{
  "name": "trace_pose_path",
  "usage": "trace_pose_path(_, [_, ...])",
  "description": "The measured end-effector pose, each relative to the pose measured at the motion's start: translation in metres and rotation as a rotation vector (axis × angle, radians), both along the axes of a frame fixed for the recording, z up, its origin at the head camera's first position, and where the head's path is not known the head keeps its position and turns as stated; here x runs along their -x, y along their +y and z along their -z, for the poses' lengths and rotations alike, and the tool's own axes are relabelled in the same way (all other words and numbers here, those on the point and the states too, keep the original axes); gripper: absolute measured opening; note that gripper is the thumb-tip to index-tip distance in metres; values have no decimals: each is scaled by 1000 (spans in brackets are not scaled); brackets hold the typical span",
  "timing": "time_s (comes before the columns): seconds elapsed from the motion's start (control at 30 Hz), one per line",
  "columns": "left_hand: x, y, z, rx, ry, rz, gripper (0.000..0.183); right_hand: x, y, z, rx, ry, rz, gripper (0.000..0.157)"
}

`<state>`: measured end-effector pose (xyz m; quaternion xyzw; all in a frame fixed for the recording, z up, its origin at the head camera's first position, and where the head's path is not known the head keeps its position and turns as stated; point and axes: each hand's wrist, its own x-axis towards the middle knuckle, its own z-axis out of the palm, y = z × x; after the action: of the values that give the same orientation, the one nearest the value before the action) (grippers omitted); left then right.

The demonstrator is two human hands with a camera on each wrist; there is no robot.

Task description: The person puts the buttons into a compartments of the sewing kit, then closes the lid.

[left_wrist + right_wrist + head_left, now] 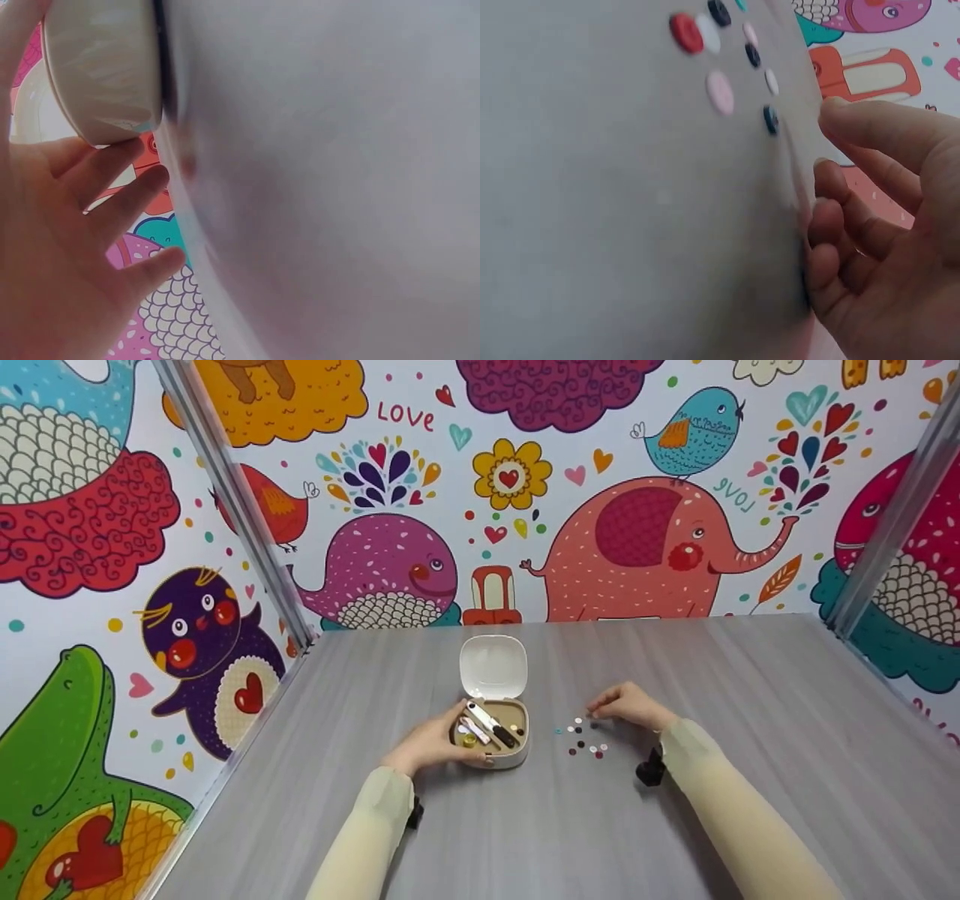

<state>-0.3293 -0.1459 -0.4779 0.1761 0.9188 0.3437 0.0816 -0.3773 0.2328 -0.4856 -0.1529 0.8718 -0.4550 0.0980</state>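
My left hand [436,744] grips the left side of a small white box [523,751], thumb along its front. Its hinged lid [493,667] stands up at the back. Inside lie a white-and-black slim tool [491,724], a yellow spool-like piece [469,741] and a few small round pieces [516,729]. The left wrist view shows fingers against the box's wall [105,67]. To the right, several loose buttons [580,744] are scattered on the table. My right hand [631,706] hovers at their far edge with bent fingers, close to a dark button [771,120]; nothing shows between its fingertips.
The grey wood-grain table [525,840] extends around the box and buttons. Behind it stands a wall [420,472] printed with cartoon animals, and metal posts [247,502] rise at the corners. A dark wrist camera [651,769] sits under the right sleeve.
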Motion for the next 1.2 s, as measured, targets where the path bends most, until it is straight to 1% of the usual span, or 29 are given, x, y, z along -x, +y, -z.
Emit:
trace_pose_path(0.13, [0,0,1,5,18,6,114,-3,4,1,-28,-25,-35,20])
trace_pose_path(0.2, [1,0,1,12,32,12,114,-4,4,2,-44,-37,-40,20])
trace_pose_path(0.3, [2,-1,1,14,43,20,113,-5,2,1,-60,-53,-26,18])
trace_pose_path(0.5, [2,-1,1,-1,31,16,114,-7,2,2,-56,-45,-16,18])
trace_pose_path(0.87, [2,0,0,6,35,24,113,-5,5,6,-38,-9,-49,18])
trace_pose_path(1.03, [2,1,1,15,34,19,115,-5,5,7,-41,-13,-40,14])
trace_pose_path(1.2, [1,1,0,13,49,19,114,-5,5,6,-37,-31,-30,8])
